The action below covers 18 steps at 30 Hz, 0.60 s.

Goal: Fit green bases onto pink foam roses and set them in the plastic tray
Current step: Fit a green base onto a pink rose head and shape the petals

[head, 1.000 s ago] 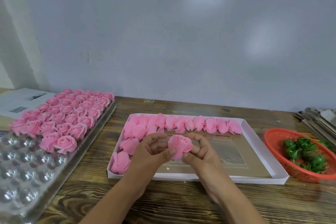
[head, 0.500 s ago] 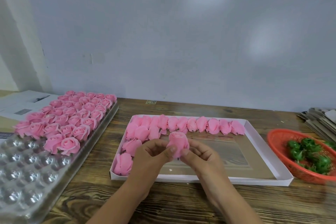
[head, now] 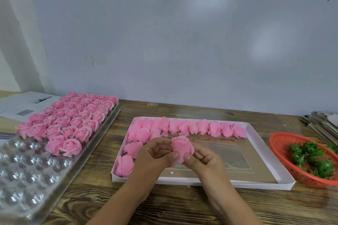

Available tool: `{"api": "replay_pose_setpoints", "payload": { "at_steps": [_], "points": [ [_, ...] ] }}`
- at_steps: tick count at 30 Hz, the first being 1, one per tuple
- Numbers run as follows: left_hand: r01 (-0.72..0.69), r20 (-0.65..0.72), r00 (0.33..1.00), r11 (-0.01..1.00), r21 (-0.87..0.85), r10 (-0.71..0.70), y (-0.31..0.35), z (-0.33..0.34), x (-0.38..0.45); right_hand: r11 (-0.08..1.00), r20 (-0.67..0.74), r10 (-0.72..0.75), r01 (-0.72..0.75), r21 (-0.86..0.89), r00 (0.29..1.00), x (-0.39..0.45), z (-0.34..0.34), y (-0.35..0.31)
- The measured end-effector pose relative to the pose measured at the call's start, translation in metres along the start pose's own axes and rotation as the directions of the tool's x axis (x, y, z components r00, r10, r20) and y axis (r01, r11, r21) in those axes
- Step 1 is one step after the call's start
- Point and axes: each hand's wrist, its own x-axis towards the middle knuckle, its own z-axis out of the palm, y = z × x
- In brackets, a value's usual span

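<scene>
I pinch one pink foam rose [head: 181, 147] between my left hand [head: 155, 159] and right hand [head: 204, 159], the plastic tray [head: 27, 179] far off my left hand, green bases [head: 311, 157] beyond my right.

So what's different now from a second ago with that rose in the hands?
The rose has been turned from facing the camera to upright, bloom upward; both thumbs now pinch its lower end. Left hand and right hand keep their grip. The trays and basket look unchanged.
</scene>
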Motion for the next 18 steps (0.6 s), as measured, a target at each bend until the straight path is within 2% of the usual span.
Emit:
{"api": "replay_pose_setpoints", "payload": {
  "at_steps": [5, 9, 11, 15, 18],
  "points": [
    [-0.029, 0.038, 0.999, 0.999, 0.045, 0.027, -0.001, 0.001, 0.0, 0.999, 0.069, -0.018, 0.02, -0.032, 0.997, -0.001, 0.002, 0.0],
    [-0.046, 0.045, 0.998, 0.991, 0.123, 0.041, -0.001, -0.001, 0.0, 1.0, 0.076, 0.028, -0.027, -0.01, 0.997, 0.0, 0.0, 0.001],
    [-0.026, 0.149, 0.989, 0.988, 0.155, 0.003, 0.004, -0.003, -0.001, 0.992, 0.124, 0.093, -0.102, 0.071, 0.988, 0.001, -0.003, 0.001],
    [0.064, 0.364, 0.925, 0.988, 0.14, -0.111, 0.01, -0.002, -0.008, 0.945, 0.274, 0.181, -0.244, 0.217, 0.945, -0.003, 0.002, 0.002],
    [0.064, 0.347, 0.932, 0.99, 0.128, -0.106, 0.011, 0.003, -0.011, 0.927, 0.291, 0.219, -0.292, 0.235, 0.931, -0.006, 0.008, 0.008]
  ]
}}
